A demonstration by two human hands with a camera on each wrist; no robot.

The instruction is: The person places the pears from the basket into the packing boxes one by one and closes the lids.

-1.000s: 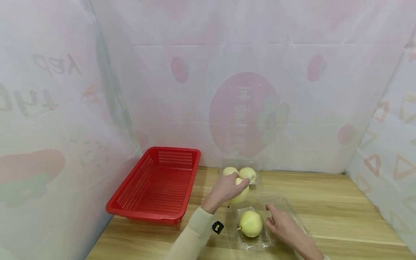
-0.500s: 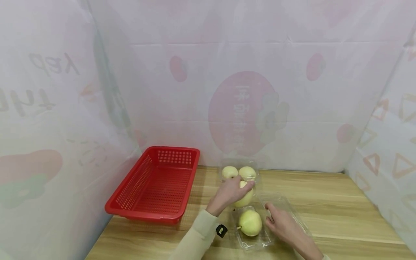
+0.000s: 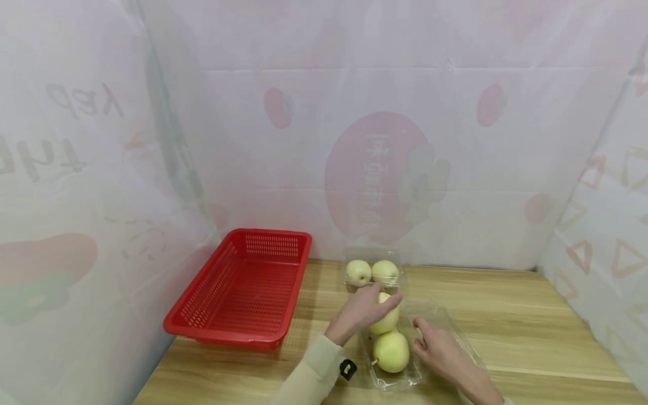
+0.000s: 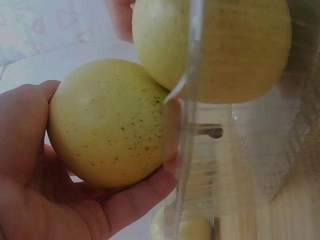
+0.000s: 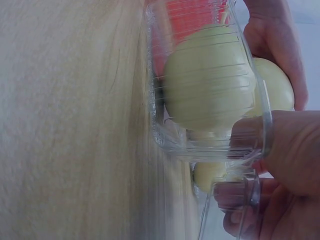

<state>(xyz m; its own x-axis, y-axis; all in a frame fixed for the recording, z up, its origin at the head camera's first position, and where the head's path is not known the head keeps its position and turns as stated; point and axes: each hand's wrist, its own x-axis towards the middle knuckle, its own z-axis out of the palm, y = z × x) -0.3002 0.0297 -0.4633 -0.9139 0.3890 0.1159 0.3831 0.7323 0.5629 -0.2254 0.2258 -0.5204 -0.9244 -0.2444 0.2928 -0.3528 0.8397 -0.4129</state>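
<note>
The left hand (image 3: 360, 311) cups a round, speckled yellow-green pear (image 3: 386, 320) over the clear plastic clamshell tray (image 3: 400, 378), which the right hand (image 3: 441, 352) pinches at its flimsy rim; smooth, firm and bruisable, the pear probably wants a full-palm hold

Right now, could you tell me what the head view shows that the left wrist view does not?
Only the head view shows the red basket, the wooden table, two more pears behind in a second clear box, and the right hand at the clear container. Only the left wrist view shows the brown speckles on the held pear and the container's wall edge right against it. Both show the left hand gripping that pear beside the pear already in the container.
</note>
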